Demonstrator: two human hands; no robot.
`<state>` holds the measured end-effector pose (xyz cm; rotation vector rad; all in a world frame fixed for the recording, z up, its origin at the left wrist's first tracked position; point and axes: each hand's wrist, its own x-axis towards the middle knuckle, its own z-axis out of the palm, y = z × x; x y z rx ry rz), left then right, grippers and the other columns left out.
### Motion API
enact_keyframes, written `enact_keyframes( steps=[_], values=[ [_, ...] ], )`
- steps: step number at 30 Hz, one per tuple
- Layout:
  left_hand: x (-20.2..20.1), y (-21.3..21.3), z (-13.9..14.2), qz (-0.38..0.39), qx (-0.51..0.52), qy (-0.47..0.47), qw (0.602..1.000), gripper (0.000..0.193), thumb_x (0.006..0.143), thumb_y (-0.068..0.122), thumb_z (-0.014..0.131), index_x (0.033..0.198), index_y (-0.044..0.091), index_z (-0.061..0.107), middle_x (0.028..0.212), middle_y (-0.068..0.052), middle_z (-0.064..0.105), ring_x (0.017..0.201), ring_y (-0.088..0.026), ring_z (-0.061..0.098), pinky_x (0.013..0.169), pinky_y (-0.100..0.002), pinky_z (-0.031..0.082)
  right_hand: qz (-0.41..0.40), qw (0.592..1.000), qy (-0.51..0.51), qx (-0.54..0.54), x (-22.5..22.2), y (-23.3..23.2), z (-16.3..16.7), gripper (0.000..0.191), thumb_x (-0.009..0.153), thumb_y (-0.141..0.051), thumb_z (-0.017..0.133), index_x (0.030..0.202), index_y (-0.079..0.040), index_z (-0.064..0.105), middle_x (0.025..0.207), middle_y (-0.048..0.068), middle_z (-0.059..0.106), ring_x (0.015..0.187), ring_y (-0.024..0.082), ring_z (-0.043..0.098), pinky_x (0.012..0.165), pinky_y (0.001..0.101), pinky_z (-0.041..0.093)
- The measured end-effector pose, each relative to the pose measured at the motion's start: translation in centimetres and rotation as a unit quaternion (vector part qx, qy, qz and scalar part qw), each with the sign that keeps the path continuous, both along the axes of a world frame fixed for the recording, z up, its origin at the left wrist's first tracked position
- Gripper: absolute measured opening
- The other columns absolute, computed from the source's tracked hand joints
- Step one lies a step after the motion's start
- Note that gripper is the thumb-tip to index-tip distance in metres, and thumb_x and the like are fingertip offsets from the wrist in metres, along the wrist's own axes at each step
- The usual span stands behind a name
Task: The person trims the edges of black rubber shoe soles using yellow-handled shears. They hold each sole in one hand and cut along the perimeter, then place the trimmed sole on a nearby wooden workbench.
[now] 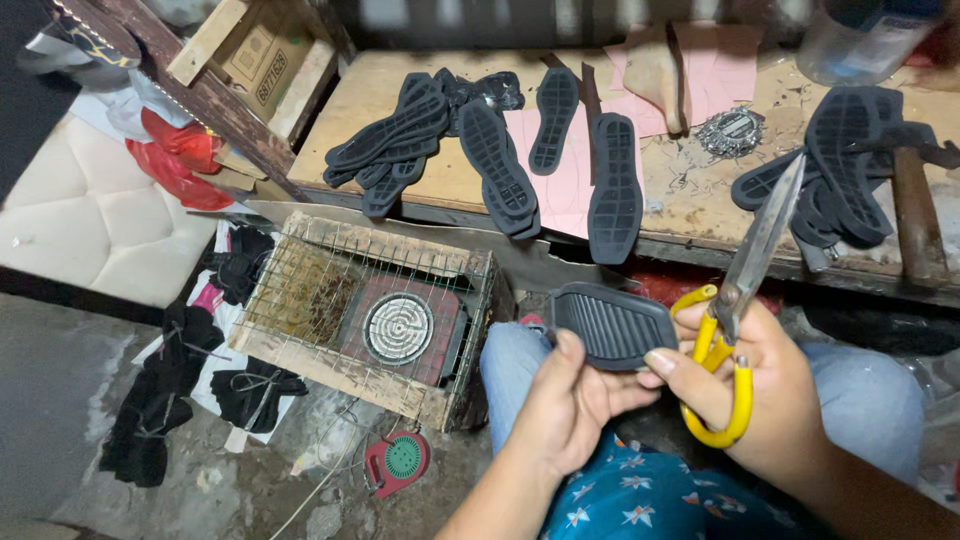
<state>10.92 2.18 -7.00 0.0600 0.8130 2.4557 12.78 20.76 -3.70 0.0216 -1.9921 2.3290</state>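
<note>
My left hand (pixel 570 400) grips a black ribbed rubber sole piece (pixel 612 324) by its lower edge, thumb on top, holding it over my lap. My right hand (pixel 755 385) holds yellow-handled scissors (pixel 738 300); their long metal blades are together and point up toward the workbench. The right index fingertip touches the sole's right edge. Both hands are close together above my knees.
A wooden workbench (pixel 700 215) ahead carries several black shoe soles (pixel 500 165), pink sheets, a hammer (pixel 915 215) and more soles at right. Left of my knee stands a wire-topped wooden crate (pixel 370 310) with a round coil heater inside. Black scraps lie on the floor at left.
</note>
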Motion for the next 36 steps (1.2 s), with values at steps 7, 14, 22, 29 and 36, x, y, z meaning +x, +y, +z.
enact_keyframes(
  steps=[7, 14, 22, 29, 36],
  values=[
    [-2.1, -1.6, 3.0, 0.17, 0.111, 0.037, 0.978, 0.04, 0.102, 0.009, 0.061, 0.14, 0.004, 0.05, 0.133, -0.012, 0.065, 0.124, -0.027, 0.063, 0.11, -0.047, 0.05, 0.078, 0.982, -0.122, 0.124, 0.8, 1.8, -1.1, 0.054, 0.074, -0.004, 0.082, 0.122, -0.005, 0.058, 0.098, 0.01, 0.074, 0.087, 0.017, 0.071, 0.078, 0.033, 0.06],
    [-2.5, -3.5, 4.0, 0.191, 0.124, 0.084, 0.97, 0.038, 0.103, 0.004, 0.061, 0.14, 0.002, 0.052, 0.135, -0.014, 0.063, 0.127, -0.028, 0.061, 0.115, -0.047, 0.046, 0.113, 0.866, -0.037, 0.486, 1.4, 6.0, -0.3, 0.089, 0.053, -0.036, 0.098, 0.129, -0.012, 0.057, 0.113, 0.006, 0.064, 0.099, 0.021, 0.064, 0.084, 0.0322, 0.057],
    [-2.5, -3.5, 3.9, 0.195, 0.128, 0.076, 0.969, 0.035, 0.101, 0.003, 0.062, 0.135, 0.004, 0.056, 0.129, -0.012, 0.066, 0.123, -0.027, 0.063, 0.113, -0.047, 0.047, 0.143, 0.733, 0.293, 0.597, 1.1, 7.2, -1.2, 0.06, 0.075, -0.066, 0.075, 0.106, -0.015, 0.069, 0.113, 0.012, 0.066, 0.098, 0.029, 0.067, 0.083, 0.0362, 0.054],
    [-2.7, -4.0, 3.4, 0.194, 0.127, 0.071, 0.97, 0.028, 0.102, 0.0, 0.062, 0.129, 0.004, 0.059, 0.12, -0.01, 0.069, 0.116, -0.024, 0.066, 0.11, -0.045, 0.05, 0.182, 0.769, -0.068, 0.609, 0.9, 6.4, 0.5, 0.078, 0.06, -0.065, 0.082, 0.121, -0.017, 0.07, 0.093, -0.003, 0.068, 0.086, 0.013, 0.069, 0.076, 0.0255, 0.059],
    [-3.0, -4.3, 3.2, 0.194, 0.104, 0.069, 0.973, 0.027, 0.099, 0.001, 0.063, 0.126, 0.002, 0.06, 0.118, -0.011, 0.07, 0.113, -0.025, 0.067, 0.107, -0.044, 0.051, 0.165, 0.81, -0.014, 0.562, 1.0, 6.4, 0.7, 0.077, 0.06, -0.063, 0.079, 0.12, -0.016, 0.07, 0.095, -0.002, 0.074, 0.083, 0.018, 0.075, 0.075, 0.0313, 0.058]
  ],
)
